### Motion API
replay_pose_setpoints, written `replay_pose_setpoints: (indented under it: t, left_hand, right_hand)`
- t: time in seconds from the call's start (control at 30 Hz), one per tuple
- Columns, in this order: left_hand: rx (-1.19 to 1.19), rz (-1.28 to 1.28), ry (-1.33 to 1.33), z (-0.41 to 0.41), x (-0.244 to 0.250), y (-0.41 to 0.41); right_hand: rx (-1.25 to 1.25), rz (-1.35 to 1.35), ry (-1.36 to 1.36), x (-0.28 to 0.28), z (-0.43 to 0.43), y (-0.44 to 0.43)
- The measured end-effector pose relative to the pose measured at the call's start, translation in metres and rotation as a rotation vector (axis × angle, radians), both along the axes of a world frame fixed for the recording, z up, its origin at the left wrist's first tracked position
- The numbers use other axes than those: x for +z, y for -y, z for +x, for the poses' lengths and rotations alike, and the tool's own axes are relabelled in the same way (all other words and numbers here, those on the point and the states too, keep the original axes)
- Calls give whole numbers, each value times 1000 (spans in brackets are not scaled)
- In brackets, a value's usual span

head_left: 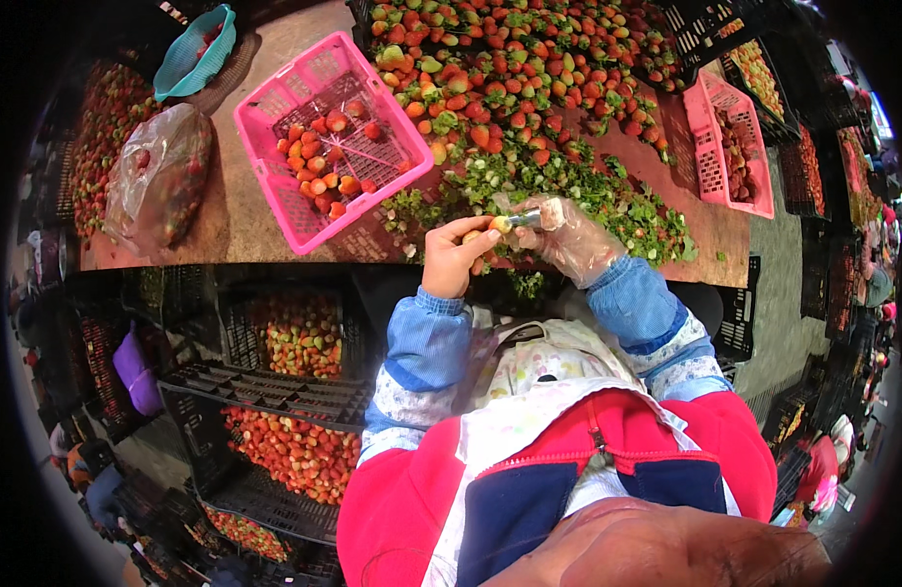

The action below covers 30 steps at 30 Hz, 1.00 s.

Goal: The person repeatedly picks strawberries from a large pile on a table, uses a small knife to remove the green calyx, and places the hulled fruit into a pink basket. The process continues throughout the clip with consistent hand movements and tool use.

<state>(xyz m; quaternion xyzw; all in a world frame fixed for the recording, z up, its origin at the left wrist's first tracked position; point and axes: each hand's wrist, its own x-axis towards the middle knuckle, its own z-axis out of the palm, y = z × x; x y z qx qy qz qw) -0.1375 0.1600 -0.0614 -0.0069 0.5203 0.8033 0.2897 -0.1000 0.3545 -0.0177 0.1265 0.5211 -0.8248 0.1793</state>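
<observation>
My left hand (455, 253), bare, holds a pale strawberry (501, 224) between thumb and fingers, with another pale fruit partly showing in the palm. My right hand (572, 238), in a clear plastic glove, grips a metal tool (526, 219) whose end is at the strawberry; its exact kind is not clear. Under and behind the hands lie green strawberry leaf tops (598, 191). Beyond them spreads a heap of red and part-green strawberries (488, 81). Left of my hands, a pink plastic basket (333, 241) holds several strawberries without leaves.
A turquoise basket (190, 55) and a clear plastic bag (157, 176) stand at the left of the table (238, 246). At the right is another pink basket (752, 208). Black crates (267, 392) with strawberries stand below the table's left side. Other people are at the far edges.
</observation>
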Motion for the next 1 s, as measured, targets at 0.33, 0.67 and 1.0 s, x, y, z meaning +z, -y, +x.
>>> replay_pose_setpoints:
  t: [0.33, 0.67, 1.0]
  left_hand:
    - [137, 236, 210, -20, -11, 44]
    - [222, -22, 40, -15, -13, 11]
    - [47, -180, -253, 14, 11, 11]
  right_hand:
    - [386, 1350, -889, -3, -131, 49]
    - [76, 980, -740, -10, -44, 42]
    - [75, 389, -36, 18, -5, 16]
